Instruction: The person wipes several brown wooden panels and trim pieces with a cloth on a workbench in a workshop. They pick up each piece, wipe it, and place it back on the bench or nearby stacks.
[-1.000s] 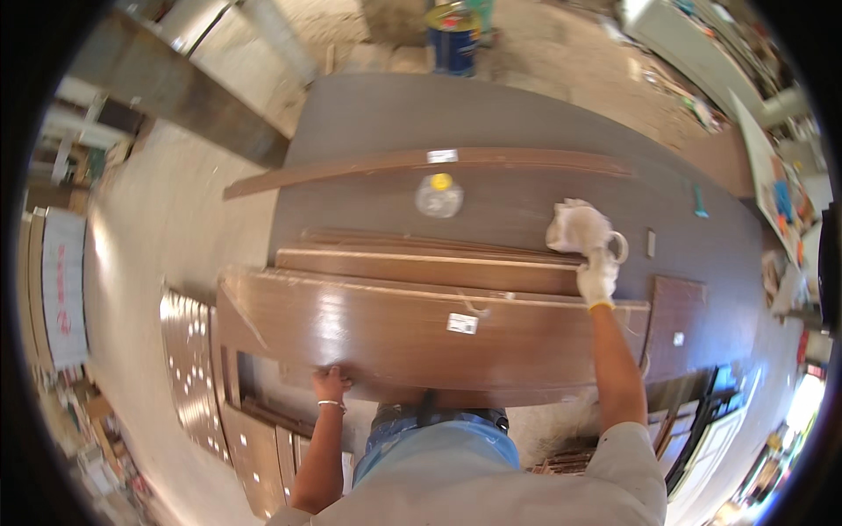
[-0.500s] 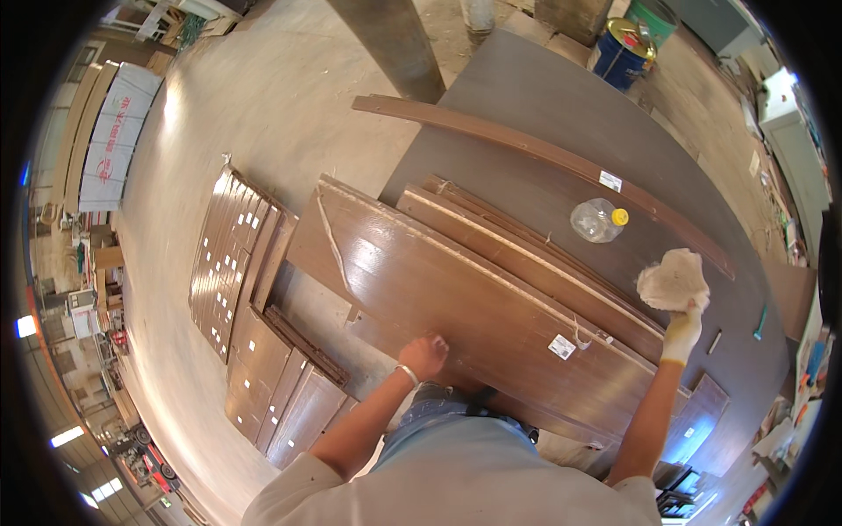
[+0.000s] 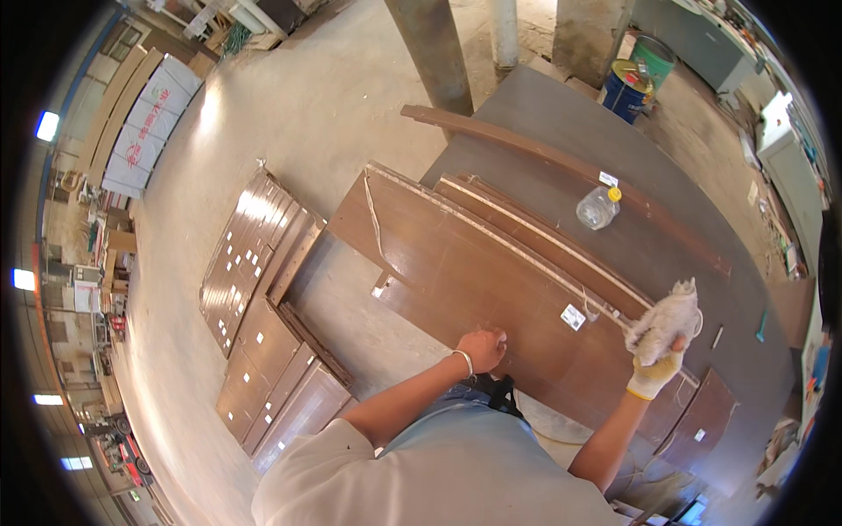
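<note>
On the dark worktable (image 3: 561, 131), a long brown wooden panel (image 3: 491, 289) lies slantwise, its glossy face up and one end jutting past the table's edge over the concrete floor (image 3: 289, 114). The person's left hand (image 3: 481, 349), bare and with a band at the wrist, rests on the panel's near edge with the fingers curled down onto the wood; it seems to steady the board rather than clasp it. The right hand (image 3: 656, 366) wears a yellowish glove and is closed around a wad of pale cloth (image 3: 667, 314), which sits on or just above the panel's far edge, near a small white sticker (image 3: 573, 316). How much of the surface has been wiped cannot be told: the face looks evenly shiny, with no clear line between worked and unworked wood. Most of the panel stretches away to the left of both hands. A clear plastic bottle with a yellow cap (image 3: 599, 208) stands well beyond the cloth. More brown panels (image 3: 263, 298) lie stacked on the floor to the left.
</note>
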Tool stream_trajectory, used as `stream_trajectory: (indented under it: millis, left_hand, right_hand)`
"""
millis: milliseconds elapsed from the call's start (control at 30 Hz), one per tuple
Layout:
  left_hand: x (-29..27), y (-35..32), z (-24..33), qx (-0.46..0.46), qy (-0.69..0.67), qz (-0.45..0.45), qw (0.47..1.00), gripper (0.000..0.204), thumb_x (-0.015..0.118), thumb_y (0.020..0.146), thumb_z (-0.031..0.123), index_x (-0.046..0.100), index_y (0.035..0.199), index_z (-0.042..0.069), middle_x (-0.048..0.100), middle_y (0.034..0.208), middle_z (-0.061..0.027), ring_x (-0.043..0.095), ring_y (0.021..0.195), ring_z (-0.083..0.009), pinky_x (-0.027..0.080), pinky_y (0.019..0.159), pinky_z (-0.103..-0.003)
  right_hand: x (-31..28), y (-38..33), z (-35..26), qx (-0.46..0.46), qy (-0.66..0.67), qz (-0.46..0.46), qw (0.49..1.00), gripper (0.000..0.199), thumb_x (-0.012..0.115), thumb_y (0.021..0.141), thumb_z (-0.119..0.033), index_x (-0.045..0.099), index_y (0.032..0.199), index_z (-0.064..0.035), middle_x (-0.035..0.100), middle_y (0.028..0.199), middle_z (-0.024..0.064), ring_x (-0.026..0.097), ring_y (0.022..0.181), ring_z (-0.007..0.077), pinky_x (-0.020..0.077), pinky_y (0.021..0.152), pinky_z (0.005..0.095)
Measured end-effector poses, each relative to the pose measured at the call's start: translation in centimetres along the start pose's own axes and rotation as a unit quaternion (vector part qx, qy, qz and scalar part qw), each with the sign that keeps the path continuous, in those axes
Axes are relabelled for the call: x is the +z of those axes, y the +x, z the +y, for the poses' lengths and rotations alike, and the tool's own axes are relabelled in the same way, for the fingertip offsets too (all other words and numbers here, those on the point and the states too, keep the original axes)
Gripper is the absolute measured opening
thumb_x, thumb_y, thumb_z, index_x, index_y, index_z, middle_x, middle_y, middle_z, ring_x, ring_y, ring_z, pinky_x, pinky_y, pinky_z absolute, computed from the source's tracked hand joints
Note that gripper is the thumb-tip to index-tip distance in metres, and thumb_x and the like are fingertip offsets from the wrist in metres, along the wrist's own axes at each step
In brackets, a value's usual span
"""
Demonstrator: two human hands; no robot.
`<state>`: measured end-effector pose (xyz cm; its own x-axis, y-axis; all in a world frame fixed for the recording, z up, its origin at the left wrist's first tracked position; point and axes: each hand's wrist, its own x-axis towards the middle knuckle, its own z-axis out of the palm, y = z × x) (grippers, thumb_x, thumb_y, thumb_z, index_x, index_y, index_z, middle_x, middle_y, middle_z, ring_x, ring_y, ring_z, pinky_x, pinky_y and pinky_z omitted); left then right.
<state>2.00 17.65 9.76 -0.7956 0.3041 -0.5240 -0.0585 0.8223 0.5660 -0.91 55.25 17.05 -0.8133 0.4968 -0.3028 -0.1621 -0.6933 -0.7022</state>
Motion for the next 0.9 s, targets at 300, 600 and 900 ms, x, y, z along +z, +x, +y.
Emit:
stream_trajectory:
  millis: [300,600,900]
  left_hand:
    - [4.3,-5.9,2.9,0.125,0.13,-0.03,0.983,0.029,0.058,0.096,0.026,0.067,0.119,0.009,0.075,0.1,-0.0163,0.07,0.1,-0.0371,0.055,0.086,-0.05]
    - [5.6,-10.1,6.0,0.214,0.034,-0.003,0.976,0.026,0.062,0.094,0.018,0.068,0.117,0.009,0.074,0.095,-0.0161,0.071,0.082,-0.0371,0.057,0.074,-0.048]
    - [5.3,-8.6,10.5,0.369,-0.048,0.021,0.928,0.041,0.068,0.094,0.015,0.06,0.134,0.005,0.069,0.12,-0.0158,0.066,0.114,-0.0337,0.054,0.093,-0.044]
  right_hand:
    - [-10.1,-13.0,3.6,0.219,-0.094,0.019,0.971,0.041,0.066,0.088,-0.013,0.06,0.126,0.0002,0.067,0.121,0.0147,0.069,0.103,0.0336,0.0596,0.092,0.0512]
    - [-12.1,-23.7,4.4,0.144,0.1,-0.022,0.984,0.06,0.064,0.093,-0.011,0.042,0.148,-0.004,0.054,0.144,0.017,0.055,0.133,0.0388,0.0515,0.107,0.0575]
    - [-10.9,-20.9,6.8,0.18,0.133,-0.045,0.974,0.073,0.071,0.096,-0.038,0.04,0.153,-0.0059,0.051,0.149,0.0175,0.053,0.134,0.0359,0.0489,0.108,0.0521]
